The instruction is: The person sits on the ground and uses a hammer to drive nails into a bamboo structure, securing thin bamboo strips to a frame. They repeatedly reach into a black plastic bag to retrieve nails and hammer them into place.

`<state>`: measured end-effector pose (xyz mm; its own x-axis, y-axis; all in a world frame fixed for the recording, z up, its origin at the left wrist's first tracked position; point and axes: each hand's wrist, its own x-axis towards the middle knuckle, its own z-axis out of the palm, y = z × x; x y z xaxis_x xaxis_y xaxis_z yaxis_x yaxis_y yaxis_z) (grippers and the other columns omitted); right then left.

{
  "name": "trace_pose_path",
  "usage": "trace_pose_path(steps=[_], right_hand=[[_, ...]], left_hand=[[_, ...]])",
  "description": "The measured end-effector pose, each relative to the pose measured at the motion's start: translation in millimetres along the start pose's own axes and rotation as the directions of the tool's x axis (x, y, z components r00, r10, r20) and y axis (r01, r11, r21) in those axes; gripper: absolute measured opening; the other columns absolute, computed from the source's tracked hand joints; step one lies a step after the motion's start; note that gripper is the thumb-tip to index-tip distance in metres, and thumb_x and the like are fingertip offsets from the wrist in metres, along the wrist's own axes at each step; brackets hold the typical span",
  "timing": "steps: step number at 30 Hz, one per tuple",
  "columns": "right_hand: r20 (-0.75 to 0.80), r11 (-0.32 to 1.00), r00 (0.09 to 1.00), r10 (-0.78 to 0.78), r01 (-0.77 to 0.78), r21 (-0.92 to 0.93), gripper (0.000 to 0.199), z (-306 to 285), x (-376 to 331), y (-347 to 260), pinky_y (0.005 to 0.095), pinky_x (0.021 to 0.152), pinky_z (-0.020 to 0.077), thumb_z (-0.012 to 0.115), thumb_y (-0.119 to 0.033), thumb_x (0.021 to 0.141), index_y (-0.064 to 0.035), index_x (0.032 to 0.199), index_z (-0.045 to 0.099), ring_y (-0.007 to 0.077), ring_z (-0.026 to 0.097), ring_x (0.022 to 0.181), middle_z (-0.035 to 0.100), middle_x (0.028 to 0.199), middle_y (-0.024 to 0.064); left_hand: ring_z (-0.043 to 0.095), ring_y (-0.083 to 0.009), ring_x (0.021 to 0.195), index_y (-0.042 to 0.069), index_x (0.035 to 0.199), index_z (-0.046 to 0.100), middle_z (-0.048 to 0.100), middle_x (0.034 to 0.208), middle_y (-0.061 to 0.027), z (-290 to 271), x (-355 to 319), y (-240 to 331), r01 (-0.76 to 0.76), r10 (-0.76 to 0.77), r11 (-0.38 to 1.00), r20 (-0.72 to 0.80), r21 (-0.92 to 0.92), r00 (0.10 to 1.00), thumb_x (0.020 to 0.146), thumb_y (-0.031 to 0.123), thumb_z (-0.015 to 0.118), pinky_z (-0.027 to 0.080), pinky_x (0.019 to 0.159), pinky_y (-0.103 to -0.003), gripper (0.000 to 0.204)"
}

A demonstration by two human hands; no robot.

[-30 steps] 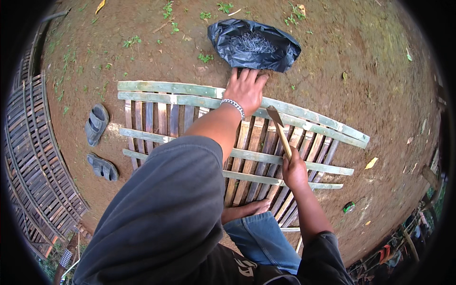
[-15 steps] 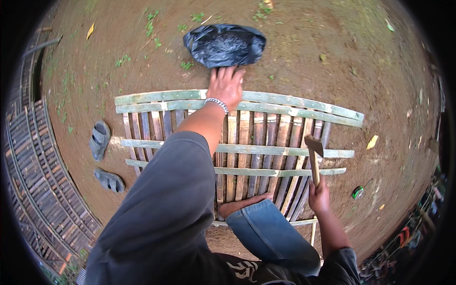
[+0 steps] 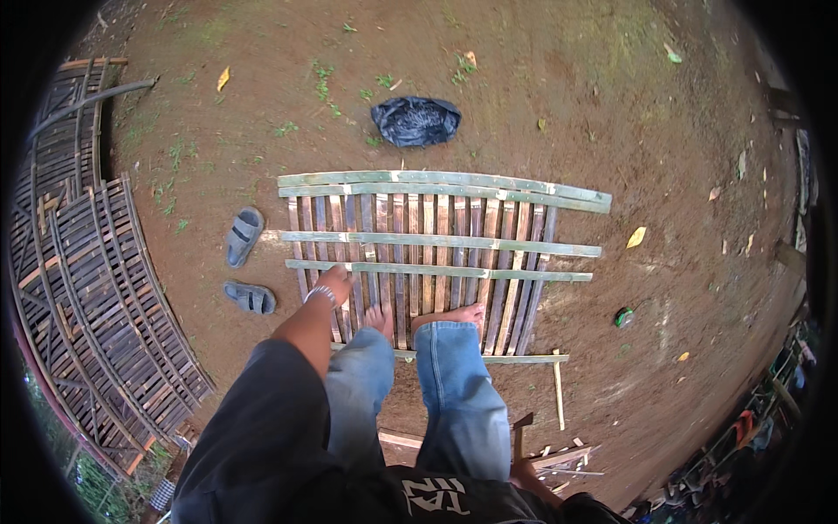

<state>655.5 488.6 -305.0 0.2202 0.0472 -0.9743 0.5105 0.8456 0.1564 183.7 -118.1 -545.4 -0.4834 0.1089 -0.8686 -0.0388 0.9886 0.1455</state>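
A panel of dark bamboo slats [image 3: 428, 306] lies flat on the ground, crossed by several pale green bamboo strips [image 3: 436, 239]. My left hand [image 3: 334, 284], with a chain bracelet at the wrist, is at the left part of the nearest-but-one strip [image 3: 419, 269]. Its fingers look curled together; whatever they may hold is too small to make out. Low beside my right knee, my right hand [image 3: 526, 476] grips a hammer [image 3: 522, 428] by its wooden handle, head up. Both my bare feet rest on the panel's near part. Beyond the panel sits a crumpled black plastic bag [image 3: 416, 120].
Two grey sandals [image 3: 245, 237] lie left of the panel. Stacked bamboo panels [image 3: 105, 306] stand farther left. A green tape measure [image 3: 623, 317] is on the dirt at right. Wood offcuts [image 3: 559, 458] and a thin stick [image 3: 559, 393] lie near my right leg.
My left hand has drawn back from the black plastic bag to the panel's left part. My right hand has lowered the hammer toward my body. My view has risen and both feet now show.
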Motion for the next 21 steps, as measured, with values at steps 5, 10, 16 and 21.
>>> trace_pose_path(steps=[5, 10, 16, 21], right_hand=[[-0.114, 0.973, 0.973, -0.200, 0.183, -0.140, 0.029, -21.7, -67.6, -38.0, 0.0464, 0.075, 0.0598, 0.069, -0.028, 0.085, 0.0000, 0.088, 0.076, 0.0354, 0.074, 0.083, 0.074, 0.087, 0.0184], [-0.097, 0.941, 0.985, 0.143, -0.104, 0.323, 0.034, -106.0, -69.1, -69.3, 0.0409, 0.063, 0.0596, 0.070, -0.027, 0.095, -0.0047, 0.117, 0.057, 0.0318, 0.071, 0.071, 0.071, 0.086, 0.0178], [-0.256, 0.708, 0.941, 0.222, 0.025, 0.706, 0.018, -267.3, -231.5, -201.3, 0.0384, 0.043, 0.0484, 0.059, -0.011, 0.096, -0.0083, 0.109, 0.049, 0.0194, 0.055, 0.052, 0.055, 0.069, 0.0069], [-0.347, 0.769, 0.915, 0.209, 0.066, 0.636, 0.022, -315.1, -314.0, -209.8, 0.0396, 0.045, 0.0485, 0.061, -0.012, 0.095, -0.0081, 0.113, 0.049, 0.0196, 0.055, 0.052, 0.054, 0.069, 0.0061]], left_hand=[[0.070, -0.0373, 0.104, 0.003, 0.113, 0.069, 0.073, 0.108, -0.0206, -52.0, -128.8, 2.5, 0.329, -0.556, 0.742, -0.262, -0.584, 0.789, 0.085, 0.018, 0.074, 0.054, 0.093, -0.044, 0.033], [0.073, -0.0303, 0.085, 0.001, 0.090, 0.072, 0.075, 0.087, -0.0152, -96.6, -192.8, 52.2, 0.268, -0.525, 0.684, -0.203, -0.678, 0.827, 0.080, 0.018, 0.080, 0.056, 0.081, -0.040, 0.021], [0.072, -0.0285, 0.080, 0.002, 0.089, 0.074, 0.076, 0.086, -0.0146, -160.5, -229.3, 82.0, -0.007, -0.249, 0.627, -0.209, -0.779, 0.946, 0.084, 0.023, 0.080, 0.055, 0.078, -0.037, 0.022], [0.071, -0.0357, 0.082, 0.001, 0.086, 0.075, 0.074, 0.086, -0.0199, -242.5, -242.1, 77.2, 0.092, -0.236, 0.642, -0.082, -0.761, 0.968, 0.099, 0.051, 0.058, 0.053, 0.083, -0.043, 0.054]])
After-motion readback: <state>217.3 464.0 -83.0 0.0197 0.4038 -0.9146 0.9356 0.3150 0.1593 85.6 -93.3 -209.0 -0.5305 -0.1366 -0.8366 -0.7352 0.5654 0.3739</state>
